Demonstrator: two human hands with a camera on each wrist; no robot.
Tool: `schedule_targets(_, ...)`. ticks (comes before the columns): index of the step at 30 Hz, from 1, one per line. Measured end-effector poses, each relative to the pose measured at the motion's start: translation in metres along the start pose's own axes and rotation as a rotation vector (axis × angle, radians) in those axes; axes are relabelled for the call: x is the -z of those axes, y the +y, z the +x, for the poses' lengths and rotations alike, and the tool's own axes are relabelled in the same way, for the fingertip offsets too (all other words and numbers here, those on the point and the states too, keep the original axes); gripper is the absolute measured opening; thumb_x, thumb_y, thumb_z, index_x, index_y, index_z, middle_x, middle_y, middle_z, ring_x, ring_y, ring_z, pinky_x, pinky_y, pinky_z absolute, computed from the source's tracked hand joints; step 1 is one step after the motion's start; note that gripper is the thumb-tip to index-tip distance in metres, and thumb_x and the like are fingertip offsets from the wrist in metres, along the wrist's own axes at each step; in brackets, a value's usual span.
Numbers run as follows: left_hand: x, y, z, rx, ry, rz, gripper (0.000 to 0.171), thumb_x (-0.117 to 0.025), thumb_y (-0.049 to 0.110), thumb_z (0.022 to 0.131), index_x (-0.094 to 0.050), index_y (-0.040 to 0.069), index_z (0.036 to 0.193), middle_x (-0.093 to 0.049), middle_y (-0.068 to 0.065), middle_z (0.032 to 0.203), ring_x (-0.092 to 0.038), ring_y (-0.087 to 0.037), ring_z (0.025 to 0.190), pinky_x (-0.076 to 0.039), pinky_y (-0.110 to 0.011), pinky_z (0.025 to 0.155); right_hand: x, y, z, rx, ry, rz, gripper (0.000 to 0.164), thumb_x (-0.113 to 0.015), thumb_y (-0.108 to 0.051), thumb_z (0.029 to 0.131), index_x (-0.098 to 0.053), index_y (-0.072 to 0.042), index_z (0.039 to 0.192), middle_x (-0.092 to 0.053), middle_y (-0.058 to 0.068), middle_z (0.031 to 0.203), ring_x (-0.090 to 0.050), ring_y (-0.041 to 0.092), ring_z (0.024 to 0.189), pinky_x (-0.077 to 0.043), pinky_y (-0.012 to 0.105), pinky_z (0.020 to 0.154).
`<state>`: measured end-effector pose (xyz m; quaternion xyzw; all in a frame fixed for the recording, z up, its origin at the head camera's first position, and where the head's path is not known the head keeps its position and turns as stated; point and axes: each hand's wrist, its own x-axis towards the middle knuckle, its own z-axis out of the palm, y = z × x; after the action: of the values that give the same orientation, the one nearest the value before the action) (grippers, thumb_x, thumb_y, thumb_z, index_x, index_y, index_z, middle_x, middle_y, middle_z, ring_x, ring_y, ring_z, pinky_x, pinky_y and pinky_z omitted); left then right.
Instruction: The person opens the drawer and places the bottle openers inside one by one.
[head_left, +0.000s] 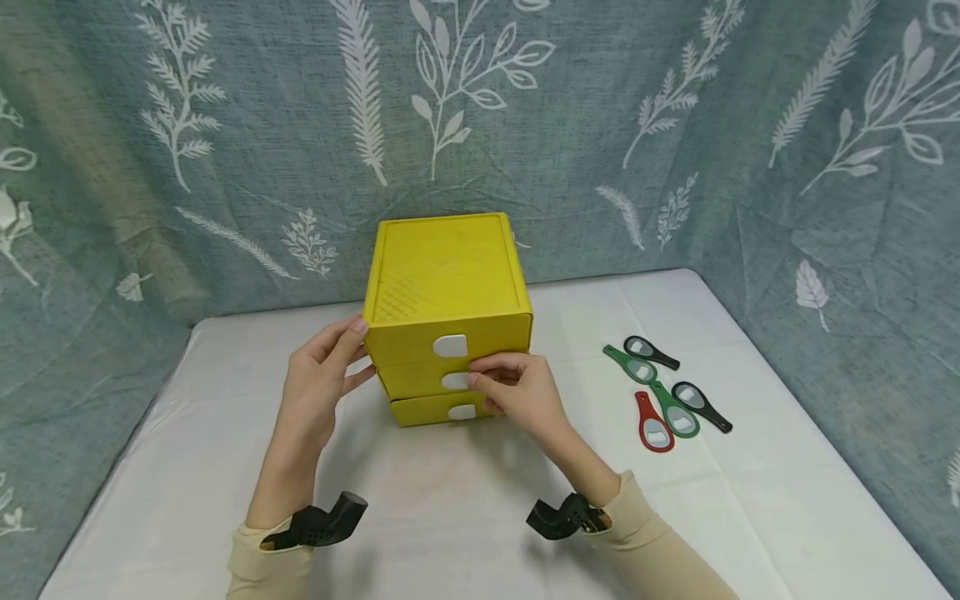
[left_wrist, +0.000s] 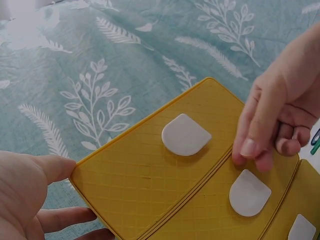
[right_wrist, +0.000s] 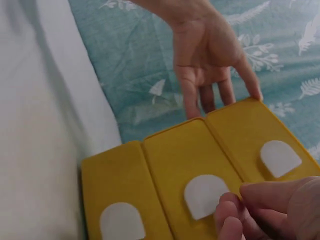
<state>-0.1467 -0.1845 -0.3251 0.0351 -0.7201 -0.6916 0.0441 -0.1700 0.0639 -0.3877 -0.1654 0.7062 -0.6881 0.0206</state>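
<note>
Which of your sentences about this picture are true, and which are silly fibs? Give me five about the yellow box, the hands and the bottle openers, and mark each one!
1. The yellow box has three white handles on its front. True.
2. The left hand is far from the yellow box. False: it touches the box at its left side.
3. The right hand is at the middle handle. True.
4. All the bottle openers are green. False: two are green, two are black and one is red.
5. The top drawer is pulled wide open. False: it looks shut.
</note>
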Motion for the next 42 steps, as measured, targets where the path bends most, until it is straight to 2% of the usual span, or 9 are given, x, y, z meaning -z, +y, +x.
schedule_targets(4,-0.001,0.0,0.001,-0.005,-0.005,0.004,0.065,-0.061,0.046,0.095,-0.051,0.004,0.143,-0.053,-0.011,0.133,-0.056,-0.023,0.116,-0.053,-0.034,0.09,0.001,0.004,-0.002,0.012,0.001,-0.02,0.013,-0.073,-0.009,0.09,-0.076,0.0,0.099,-0.07,0.019,0.083,-0.06,0.047,0.062,-0.052,0.028,0.048)
schedule_targets(8,0.0,0.0,0.001,-0.011,-0.015,0.001,0.064,-0.061,0.046,0.096,-0.05,0.005,0.144,-0.053,-0.011,0.133,-0.056,-0.022,0.116,-0.053,-0.033,0.089,0.0,0.006,-0.003,0.022,0.025,-0.067,0.012,-0.073,-0.009,0.091,-0.077,-0.003,0.1,-0.072,0.013,0.084,-0.066,0.038,0.061,-0.057,0.047,0.051)
schedule_targets(11,0.001,-0.001,0.001,-0.009,-0.019,-0.001,0.064,-0.061,0.046,0.096,-0.05,0.005,0.144,-0.053,-0.011,0.133,-0.056,-0.021,0.115,-0.054,-0.033,0.089,-0.003,0.005,-0.005,0.056,0.064,-0.118,0.012,-0.073,-0.009,0.091,-0.077,-0.002,0.099,-0.072,0.014,0.08,-0.065,0.036,0.058,-0.056,0.043,0.049)
schedule_targets(15,-0.002,-0.002,0.001,0.0,-0.013,0.007,0.064,-0.061,0.046,0.095,-0.05,0.005,0.144,-0.052,-0.011,0.133,-0.056,-0.021,0.114,-0.054,-0.033,0.089,-0.005,0.007,-0.007,0.11,0.094,-0.165,0.011,-0.072,-0.008,0.091,-0.077,-0.001,0.098,-0.071,0.015,0.075,-0.065,0.035,0.056,-0.053,0.03,0.044)
schedule_targets(23,-0.004,-0.001,0.002,-0.005,0.004,0.013,0.064,-0.061,0.047,0.095,-0.051,0.006,0.143,-0.053,-0.011,0.133,-0.056,-0.021,0.115,-0.054,-0.032,0.088,0.0,0.008,-0.001,0.081,0.054,-0.167,0.01,-0.072,-0.009,0.091,-0.078,-0.004,0.097,-0.073,0.008,0.084,-0.068,0.027,0.056,-0.056,0.046,0.047)
schedule_targets(27,-0.003,-0.001,0.001,0.005,0.019,0.013,0.064,-0.061,0.047,0.095,-0.051,0.007,0.143,-0.054,-0.01,0.132,-0.056,-0.02,0.114,-0.054,-0.03,0.087,-0.001,0.012,0.001,0.067,0.027,-0.146,0.01,-0.073,-0.01,0.091,-0.078,-0.003,0.097,-0.073,0.01,0.084,-0.068,0.033,0.058,-0.056,0.052,0.051)
schedule_targets(33,-0.002,-0.003,0.0,0.012,0.023,0.002,0.064,-0.062,0.046,0.095,-0.05,0.006,0.144,-0.054,-0.01,0.132,-0.056,-0.02,0.113,-0.054,-0.03,0.087,-0.003,0.014,0.001,0.059,0.032,-0.111,0.008,-0.073,-0.006,0.09,-0.079,-0.004,0.095,-0.072,0.012,0.079,-0.065,0.041,0.057,-0.054,0.059,0.052)
schedule_targets(37,-0.002,-0.004,0.0,0.011,0.02,0.005,0.064,-0.061,0.046,0.095,-0.05,0.006,0.144,-0.053,-0.01,0.132,-0.056,-0.019,0.113,-0.054,-0.03,0.087,-0.003,0.016,0.0,0.063,0.033,-0.112,0.008,-0.072,-0.005,0.09,-0.079,-0.004,0.095,-0.071,0.014,0.073,-0.064,0.038,0.053,-0.055,0.053,0.049)
schedule_targets(42,-0.002,-0.004,0.0,0.02,0.016,0.008,0.065,-0.061,0.047,0.095,-0.05,0.006,0.144,-0.052,-0.01,0.133,-0.056,-0.02,0.114,-0.054,-0.03,0.087,-0.004,0.018,-0.001,0.059,0.052,-0.107,0.008,-0.072,-0.002,0.09,-0.078,-0.003,0.095,-0.072,0.012,0.076,-0.062,0.04,0.052,-0.055,0.034,0.044)
